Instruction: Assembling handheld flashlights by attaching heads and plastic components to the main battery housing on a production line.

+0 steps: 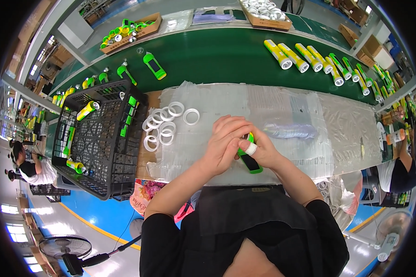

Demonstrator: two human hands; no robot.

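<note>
Both my hands are closed together around the head end of a green flashlight (250,163) with a dark panel on its side. My left hand (220,150) wraps it from the left. My right hand (262,147) presses from the right, its fingers laid over the left ones, and a white wrap circles its thumb. The flashlight's lower body sticks out below my palms, while its head is hidden. Several white plastic rings (192,117) lie left of my hands on the plastic-covered table (222,99).
At the left stands a black crate (104,152) with some flashlights in it. Beyond the table runs a green conveyor belt (208,55) carrying yellow and green flashlights (278,54). Cardboard boxes of flashlight parts (131,33) and white rings (266,11) sit behind it. Crumpled clear film (291,131) lies right of my hands.
</note>
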